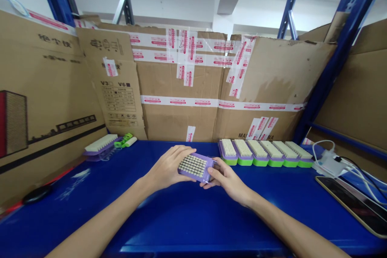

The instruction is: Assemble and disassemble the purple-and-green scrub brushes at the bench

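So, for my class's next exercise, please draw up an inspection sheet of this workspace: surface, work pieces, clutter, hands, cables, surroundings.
Surface: blue tabletop, pale scuff marks toward the left.
Work pieces: bristled purple block, held tilted in both hands; row of six bristled blocks with green bases, at the far right.
Clutter: phone at right; pale-topped purple piece and bright green item at far left; dark oval object nearer, too unclear to name.
Hands: left hand holds one end of the block, right hand the other.
Cables: white cables and a black cable by a white adapter, right.
Surroundings: taped cardboard panels, blue metal frame.
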Action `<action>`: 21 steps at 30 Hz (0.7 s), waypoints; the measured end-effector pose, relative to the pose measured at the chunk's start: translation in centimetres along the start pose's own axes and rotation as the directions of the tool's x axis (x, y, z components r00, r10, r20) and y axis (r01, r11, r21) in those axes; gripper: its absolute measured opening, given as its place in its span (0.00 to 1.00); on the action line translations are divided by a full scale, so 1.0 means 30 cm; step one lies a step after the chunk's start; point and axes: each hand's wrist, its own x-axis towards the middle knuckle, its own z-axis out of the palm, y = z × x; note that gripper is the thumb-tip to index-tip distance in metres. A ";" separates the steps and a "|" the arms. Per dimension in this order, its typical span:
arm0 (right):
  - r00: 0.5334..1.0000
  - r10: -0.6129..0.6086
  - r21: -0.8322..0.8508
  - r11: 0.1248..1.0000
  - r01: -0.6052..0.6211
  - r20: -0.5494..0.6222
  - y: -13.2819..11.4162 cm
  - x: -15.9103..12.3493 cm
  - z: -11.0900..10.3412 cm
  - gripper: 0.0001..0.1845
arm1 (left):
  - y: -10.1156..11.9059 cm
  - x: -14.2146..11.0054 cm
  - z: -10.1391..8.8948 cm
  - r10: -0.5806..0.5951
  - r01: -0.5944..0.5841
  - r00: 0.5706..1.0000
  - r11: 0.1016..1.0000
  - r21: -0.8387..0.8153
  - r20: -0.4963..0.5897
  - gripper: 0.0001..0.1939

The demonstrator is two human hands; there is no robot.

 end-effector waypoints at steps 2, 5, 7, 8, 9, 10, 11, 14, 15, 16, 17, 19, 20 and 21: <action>1.000 0.019 0.024 1.000 -0.019 0.002 -0.004 -0.001 -0.001 0.38 | 0.001 0.000 -0.001 -0.028 0.027 0.999 0.999 -0.026 -0.024 0.48; 0.999 0.035 0.067 0.997 -0.035 0.003 -0.017 -0.004 0.000 0.37 | 0.003 0.001 0.000 -0.111 0.106 0.992 0.991 -0.088 -0.060 0.52; 0.999 0.041 0.099 0.994 -0.041 0.000 -0.027 -0.008 0.004 0.35 | 0.002 0.002 0.004 -0.175 0.164 0.982 0.977 -0.138 -0.070 0.54; 0.999 0.045 0.114 0.992 -0.044 -0.002 -0.031 -0.009 0.006 0.34 | 0.000 0.001 0.007 -0.207 0.193 0.975 0.967 -0.167 -0.074 0.54; 0.999 0.052 0.128 0.990 -0.051 0.000 -0.035 -0.011 0.008 0.33 | -0.001 0.001 0.011 -0.239 0.220 0.968 0.955 -0.200 -0.079 0.54; 0.998 0.059 0.141 0.988 -0.059 0.003 -0.037 -0.012 0.008 0.32 | -0.003 0.000 0.016 -0.269 0.243 0.960 0.941 -0.235 -0.083 0.55; 0.998 0.067 0.152 0.986 -0.067 0.008 -0.038 -0.013 0.008 0.31 | -0.005 0.000 0.021 -0.296 0.263 0.951 0.926 -0.270 -0.091 0.55; 0.996 0.086 0.184 0.979 -0.090 0.030 -0.036 -0.013 0.003 0.31 | -0.009 -0.001 0.035 -0.347 0.286 0.930 0.893 -0.348 -0.124 0.57; 0.995 0.090 0.193 0.977 -0.095 0.032 -0.035 -0.012 0.001 0.31 | -0.009 -0.001 0.038 -0.354 0.287 0.926 0.887 -0.361 -0.134 0.57; 0.995 0.095 0.201 0.975 -0.100 0.035 -0.034 -0.011 -0.001 0.31 | -0.009 0.000 0.039 -0.356 0.285 0.924 0.886 -0.366 -0.142 0.57; 0.994 0.100 0.206 0.973 -0.106 0.039 -0.034 -0.011 -0.002 0.31 | -0.009 0.000 0.039 -0.354 0.283 0.924 0.887 -0.365 -0.144 0.57; 0.993 0.105 0.211 0.971 -0.112 0.044 -0.033 -0.009 -0.003 0.30 | -0.008 -0.001 0.035 -0.345 0.281 0.929 0.895 -0.347 -0.137 0.54; 0.993 0.108 0.210 0.971 -0.116 0.049 -0.033 -0.009 -0.003 0.31 | -0.007 -0.001 0.032 -0.333 0.274 0.933 0.903 -0.332 -0.135 0.52; 0.993 0.111 0.208 0.971 -0.119 0.050 -0.032 -0.008 -0.003 0.31 | -0.007 -0.002 0.029 -0.317 0.264 0.939 0.912 -0.314 -0.132 0.51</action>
